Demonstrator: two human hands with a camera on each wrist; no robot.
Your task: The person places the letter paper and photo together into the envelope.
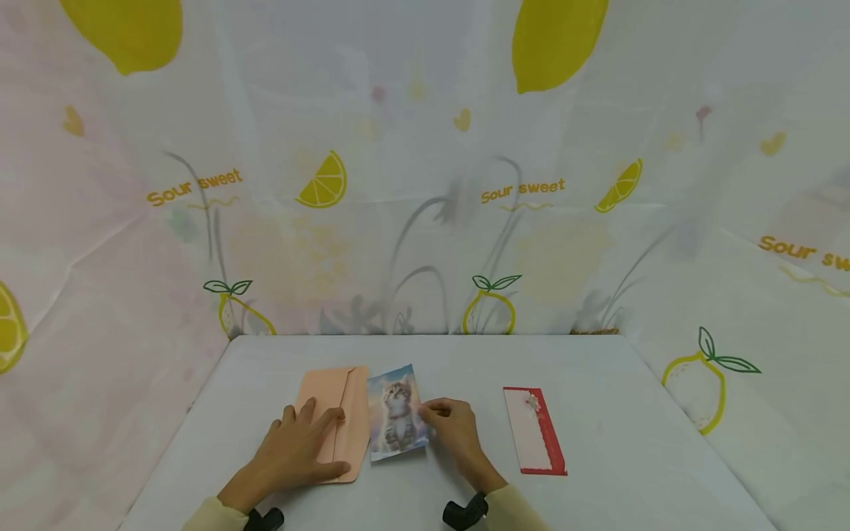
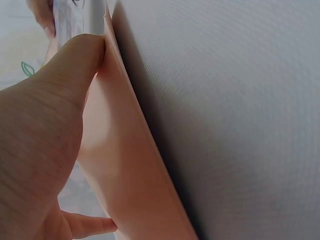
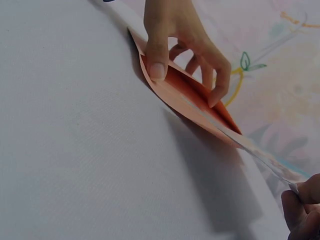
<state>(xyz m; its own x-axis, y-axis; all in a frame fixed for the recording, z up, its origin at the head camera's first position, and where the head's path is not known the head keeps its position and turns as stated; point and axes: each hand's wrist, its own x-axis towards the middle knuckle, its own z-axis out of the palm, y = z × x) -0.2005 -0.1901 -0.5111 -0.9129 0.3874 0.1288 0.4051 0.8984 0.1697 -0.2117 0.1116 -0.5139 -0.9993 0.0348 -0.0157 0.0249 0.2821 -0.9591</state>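
A peach envelope (image 1: 355, 413) lies on the white table under my left hand (image 1: 292, 450). That hand's fingers are spread and press on it, the thumb at the mouth's near edge and the index finger (image 3: 220, 82) at its other side. The envelope's mouth (image 3: 192, 95) gapes in the right wrist view. My right hand (image 1: 454, 431) pinches the right edge of a kitten picture card (image 1: 397, 413). The card stands tilted, its left edge at the envelope's mouth. In the left wrist view the thumb (image 2: 92, 50) rests against the envelope's edge.
A red and white card (image 1: 534, 431) with a small flower decoration lies on the table to the right of my right hand. Behind the table (image 1: 637, 442) hangs a white curtain (image 1: 412, 243) printed with lemons and lettering. Dark wrist straps (image 1: 465, 511) sit at both sleeves.
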